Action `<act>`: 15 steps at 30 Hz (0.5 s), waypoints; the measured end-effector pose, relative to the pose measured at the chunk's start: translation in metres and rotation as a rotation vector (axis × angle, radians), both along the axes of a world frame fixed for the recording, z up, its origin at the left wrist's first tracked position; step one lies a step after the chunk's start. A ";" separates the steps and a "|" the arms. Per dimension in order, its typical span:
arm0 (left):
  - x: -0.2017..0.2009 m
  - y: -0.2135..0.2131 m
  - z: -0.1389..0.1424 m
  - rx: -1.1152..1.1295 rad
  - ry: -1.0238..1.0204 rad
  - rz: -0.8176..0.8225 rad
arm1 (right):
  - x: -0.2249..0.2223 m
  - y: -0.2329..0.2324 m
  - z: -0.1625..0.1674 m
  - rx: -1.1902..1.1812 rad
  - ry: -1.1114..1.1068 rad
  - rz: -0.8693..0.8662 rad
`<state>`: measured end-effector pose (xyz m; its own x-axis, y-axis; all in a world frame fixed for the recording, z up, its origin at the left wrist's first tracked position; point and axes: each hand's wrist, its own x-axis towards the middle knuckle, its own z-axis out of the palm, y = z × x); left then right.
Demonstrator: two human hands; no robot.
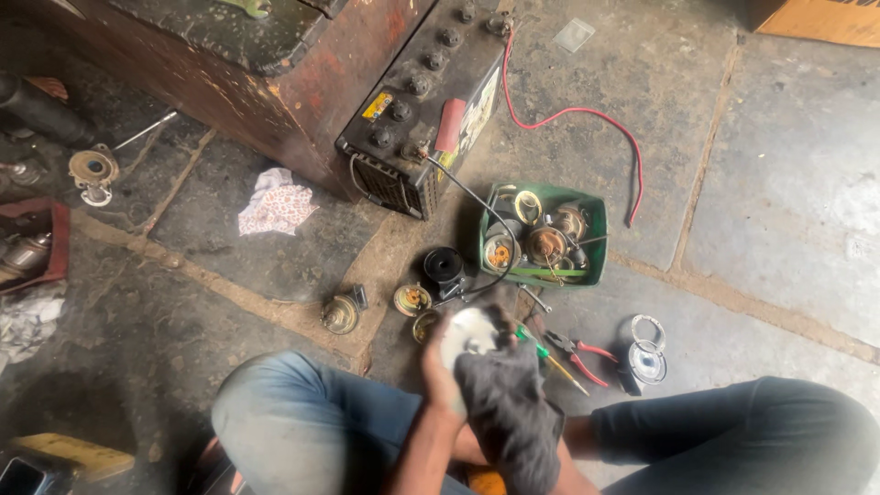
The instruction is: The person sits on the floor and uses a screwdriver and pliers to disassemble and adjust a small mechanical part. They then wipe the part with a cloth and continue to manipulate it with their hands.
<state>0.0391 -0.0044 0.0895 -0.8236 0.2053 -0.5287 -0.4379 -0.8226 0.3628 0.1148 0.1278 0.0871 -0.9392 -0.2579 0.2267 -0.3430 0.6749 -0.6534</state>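
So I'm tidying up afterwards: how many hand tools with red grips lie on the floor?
1: red-handled pliers on the stone floor, right of the person's cloth-covered hands, beside a green screwdriver. Others may be hidden under the cloth.

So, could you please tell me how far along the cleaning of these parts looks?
Done: nothing clearly finished. In hand: the left hand holds a round metal disc while a dark cloth, hiding the right hand, wipes it. Left: grimy parts in the green tray and round parts on the floor.
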 end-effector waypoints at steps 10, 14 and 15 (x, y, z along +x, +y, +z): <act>0.006 0.010 -0.052 0.148 0.367 0.023 | -0.025 -0.022 0.012 0.284 0.399 -0.070; 0.010 0.010 -0.059 0.261 0.206 0.006 | -0.025 -0.012 0.007 0.128 -0.255 0.119; 0.011 0.010 -0.059 0.311 0.244 -0.017 | -0.028 -0.012 0.009 0.205 -0.093 0.043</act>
<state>0.0497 0.0055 0.0305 -0.9125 0.3394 -0.2283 -0.3840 -0.9031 0.1920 0.0871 0.1161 0.0962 -0.9408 -0.3299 0.0781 -0.3189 0.7829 -0.5342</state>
